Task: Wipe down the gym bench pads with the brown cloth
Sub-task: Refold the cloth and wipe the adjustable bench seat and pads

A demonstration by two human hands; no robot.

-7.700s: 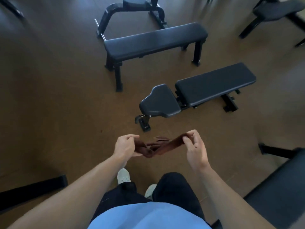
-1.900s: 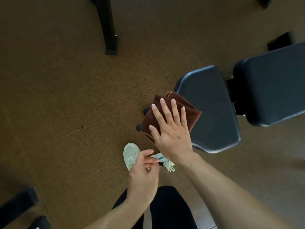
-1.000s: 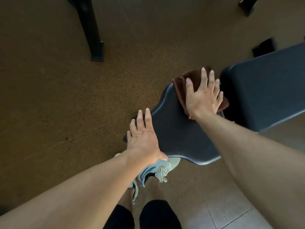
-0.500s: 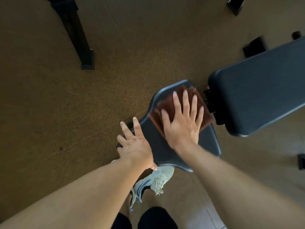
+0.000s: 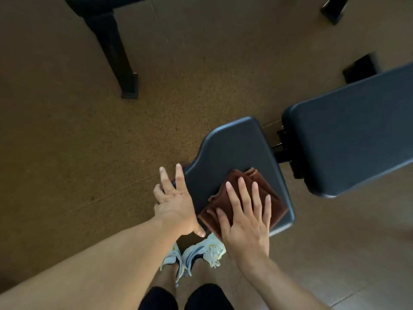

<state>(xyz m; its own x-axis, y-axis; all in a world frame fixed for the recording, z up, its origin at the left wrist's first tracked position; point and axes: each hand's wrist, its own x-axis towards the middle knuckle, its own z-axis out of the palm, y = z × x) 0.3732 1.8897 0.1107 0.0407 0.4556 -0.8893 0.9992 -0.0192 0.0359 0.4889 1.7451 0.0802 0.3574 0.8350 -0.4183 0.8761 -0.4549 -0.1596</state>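
The folded brown cloth [image 5: 264, 195] lies on the near right part of the small dark seat pad [image 5: 232, 148]. My right hand [image 5: 245, 218] presses flat on the cloth with straight, spread fingers. My left hand [image 5: 176, 202] rests on the pad's narrow left end, fingers straight, thumb against the near edge. The long back pad [image 5: 353, 135] continues to the right, joined by a black hinge [image 5: 288, 151].
A black leg of another bench [image 5: 116, 54] stands on the brown cork floor at upper left. A black bench foot [image 5: 359, 68] sits behind the long pad, another foot [image 5: 333, 12] at the top right. My white shoes [image 5: 196, 253] stand just below the seat pad.
My right hand has slid the cloth from the far end of the seat pad back toward its near right edge. My left hand has stayed on the pad's left end.
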